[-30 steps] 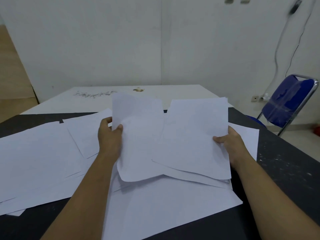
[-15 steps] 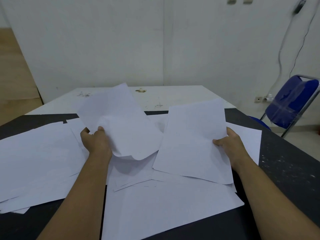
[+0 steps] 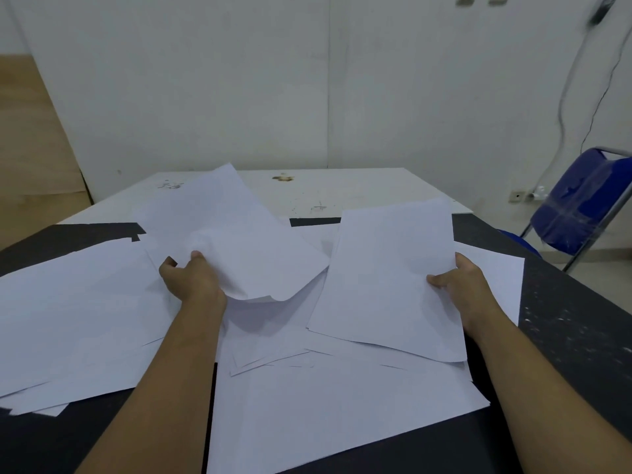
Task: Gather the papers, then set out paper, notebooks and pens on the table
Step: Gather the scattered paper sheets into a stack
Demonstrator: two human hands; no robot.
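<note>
The left hand (image 3: 193, 278) is gripping a curled white sheet (image 3: 236, 234), lifted above the loose papers (image 3: 325, 405) that are lying on the dark table (image 3: 574, 336). The right hand (image 3: 460, 282) is pinching the right edge of a flatter sheet (image 3: 386, 278), also raised.

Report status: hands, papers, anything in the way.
Left hand grips a curled sheet. Right hand holds a flat sheet. Loose papers cover the dark table. Nothing in the way.
</note>
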